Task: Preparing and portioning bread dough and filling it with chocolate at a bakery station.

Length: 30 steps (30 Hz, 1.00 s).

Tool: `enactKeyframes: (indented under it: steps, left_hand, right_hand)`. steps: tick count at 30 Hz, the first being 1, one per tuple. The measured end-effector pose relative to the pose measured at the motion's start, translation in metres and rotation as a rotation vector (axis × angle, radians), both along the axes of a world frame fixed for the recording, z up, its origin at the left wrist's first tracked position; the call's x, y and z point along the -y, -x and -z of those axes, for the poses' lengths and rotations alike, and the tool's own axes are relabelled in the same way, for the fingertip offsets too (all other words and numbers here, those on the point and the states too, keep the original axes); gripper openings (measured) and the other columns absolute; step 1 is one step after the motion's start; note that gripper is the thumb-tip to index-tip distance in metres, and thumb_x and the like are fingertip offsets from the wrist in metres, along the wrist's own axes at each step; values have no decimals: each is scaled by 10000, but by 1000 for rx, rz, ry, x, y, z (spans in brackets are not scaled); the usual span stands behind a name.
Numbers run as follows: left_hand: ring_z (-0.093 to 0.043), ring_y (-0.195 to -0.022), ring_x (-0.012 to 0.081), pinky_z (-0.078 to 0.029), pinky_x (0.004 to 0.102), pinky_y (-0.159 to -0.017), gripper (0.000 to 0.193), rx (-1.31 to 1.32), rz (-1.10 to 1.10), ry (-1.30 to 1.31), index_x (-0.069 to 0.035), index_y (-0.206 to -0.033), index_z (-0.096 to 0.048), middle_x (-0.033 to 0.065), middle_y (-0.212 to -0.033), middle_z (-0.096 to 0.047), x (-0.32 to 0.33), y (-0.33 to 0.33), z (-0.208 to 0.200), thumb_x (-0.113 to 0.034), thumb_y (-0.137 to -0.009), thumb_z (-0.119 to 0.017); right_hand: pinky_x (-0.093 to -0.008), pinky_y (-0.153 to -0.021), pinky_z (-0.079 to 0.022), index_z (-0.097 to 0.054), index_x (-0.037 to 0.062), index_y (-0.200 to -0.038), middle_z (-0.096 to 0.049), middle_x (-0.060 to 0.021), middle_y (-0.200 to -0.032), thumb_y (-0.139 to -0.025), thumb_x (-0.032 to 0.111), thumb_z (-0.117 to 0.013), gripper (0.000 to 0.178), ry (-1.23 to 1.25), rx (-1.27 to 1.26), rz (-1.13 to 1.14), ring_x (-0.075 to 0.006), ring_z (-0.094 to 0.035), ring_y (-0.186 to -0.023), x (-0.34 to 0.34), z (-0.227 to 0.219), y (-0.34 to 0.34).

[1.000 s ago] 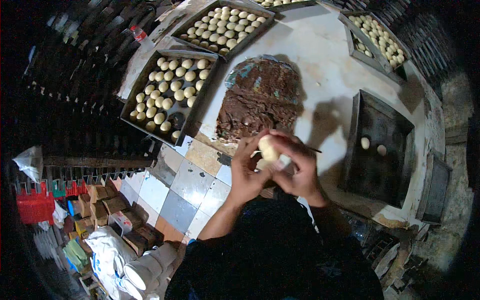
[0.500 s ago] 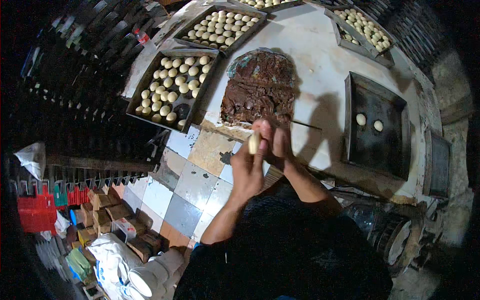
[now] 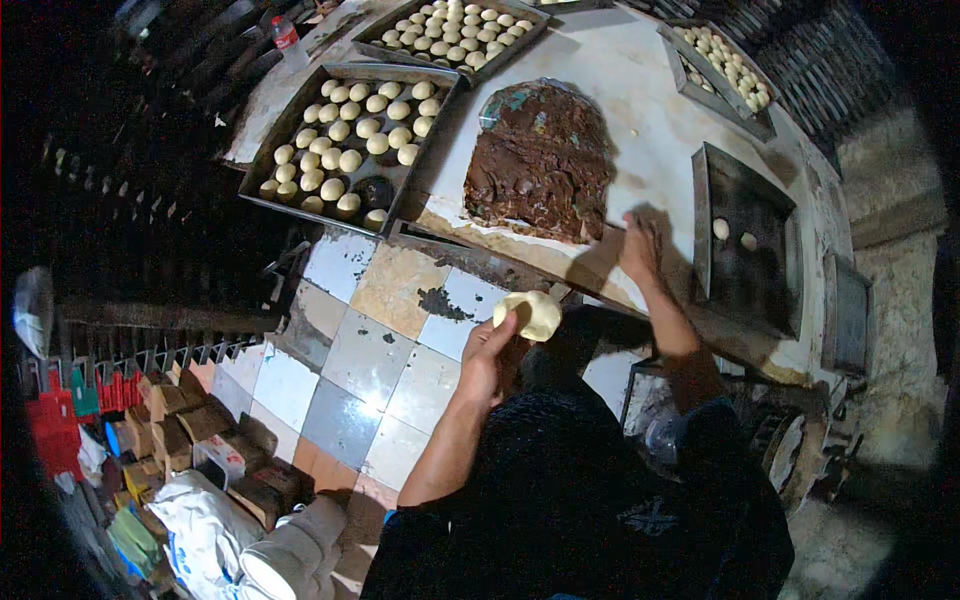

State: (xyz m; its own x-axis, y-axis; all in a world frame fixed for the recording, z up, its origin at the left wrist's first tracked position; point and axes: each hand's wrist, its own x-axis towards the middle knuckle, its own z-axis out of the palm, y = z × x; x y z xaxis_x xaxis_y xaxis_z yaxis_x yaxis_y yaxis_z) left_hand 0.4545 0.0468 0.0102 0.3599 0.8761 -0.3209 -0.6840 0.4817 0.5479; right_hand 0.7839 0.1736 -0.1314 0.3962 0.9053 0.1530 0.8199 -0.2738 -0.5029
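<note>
My left hand [image 3: 485,360] is closed on the edge of a flattened round of pale dough [image 3: 535,316], holding it in front of the table's near edge. My right hand [image 3: 641,250] is over the table's near edge, just right of a slab of dark brown, paste-like filling [image 3: 540,165]. Its fingers are partly hidden and blurred, so I cannot make out whether they grip anything. The filling has a rough, uneven surface and some torn film at its far end. The thin stick that stuck out of the filling is not visible.
Left of the filling, a dark metal tray [image 3: 440,88] holds several dough balls [image 3: 368,127]. More filled trays stand farther back. On the right, another tray [image 3: 704,220] holds two dough balls [image 3: 721,229]. Boxes [image 3: 205,422] and white sacks [image 3: 195,515] crowd the lower left floor.
My hands were together at the filling's near edge. The left has drawn back toward me with the dough, now seen as a flat round; the right has moved right. The view has shifted slightly.
</note>
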Motion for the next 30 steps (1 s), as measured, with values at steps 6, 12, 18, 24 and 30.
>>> enactKeyframes:
  steps: [6,12,18,24,30]
  left_hand:
    - [-510,-1185,254,-397,424,-1016,518,-258,-131,-38,25,-1339,-426,152,-1288,-521,-37,19,23,-293,-938,-506]
    - [-519,-1168,260,-437,421,-984,501,-328,-264,-30,-42,-1417,-344,133,-1320,-485,-83,7,13,-213,-964,-471]
    - [-545,-1130,230,-438,379,-961,422,-295,-364,-44,-27,-1353,-435,120,-1268,-538,-116,-29,17,-147,-951,-480]
    - [-563,-1106,220,-447,373,-957,328,-292,-419,84,4,-1235,-524,112,-1203,-586,-127,-53,54,-118,-930,-524]
    - [-582,-1064,231,-458,387,-954,269,-308,-458,121,27,-1140,-551,133,-1148,-602,-142,-64,57,-127,-918,-553]
  right_hand:
    - [-491,-749,-490,-473,-6,-1271,-562,-235,-1070,-792,-46,-497,481,152,337,-575,-428,-595,-885,19,-28,3]
    - [-453,-614,-509,-503,29,-1248,-553,-212,-1005,-779,-24,-498,472,188,324,-657,-365,-613,-735,-8,-68,19]
    - [-360,-634,-503,-544,22,-1175,-589,-196,-906,-800,-11,-499,379,497,170,-762,-310,-612,-783,-43,-64,3]
    - [-378,-731,-488,-577,43,-1159,-608,-174,-939,-820,-38,-512,354,480,-219,-725,-298,-603,-797,-52,-82,4]
    - [-337,-673,-498,-543,-29,-1176,-620,-136,-951,-861,-30,-504,318,206,-293,-854,-236,-587,-760,-56,-45,-2]
